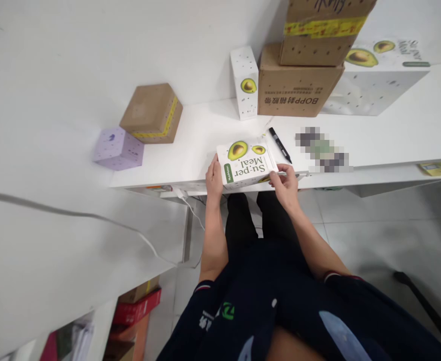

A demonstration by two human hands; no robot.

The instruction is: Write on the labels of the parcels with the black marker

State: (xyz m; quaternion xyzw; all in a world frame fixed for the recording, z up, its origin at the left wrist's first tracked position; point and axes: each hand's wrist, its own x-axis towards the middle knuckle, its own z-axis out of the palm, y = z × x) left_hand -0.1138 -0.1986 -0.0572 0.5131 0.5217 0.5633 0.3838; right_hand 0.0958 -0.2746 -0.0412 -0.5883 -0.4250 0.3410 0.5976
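Between my hands, at the front edge of the white desk [201, 120], is a white carton [245, 161] printed with avocados and "Su-per Meal". Its lettering appears upside down to me. My left hand [214, 177] grips the carton's left end, thumb along the edge. At the right end, my right hand [285, 185] pinches the near corner between thumb and fingers. Whether that end is closed or has a flap lifted, I cannot make out. Just beyond the carton's right side lies a black marker [280, 145], slanted on the desk.
Behind stand a narrow avocado carton [245, 82], stacked brown boxes [295, 87] and a large avocado carton [371, 90]. To the left sit a taped brown box [148, 113] and a purple box [119, 148]. A white cable [193, 213] hangs below the desk edge.
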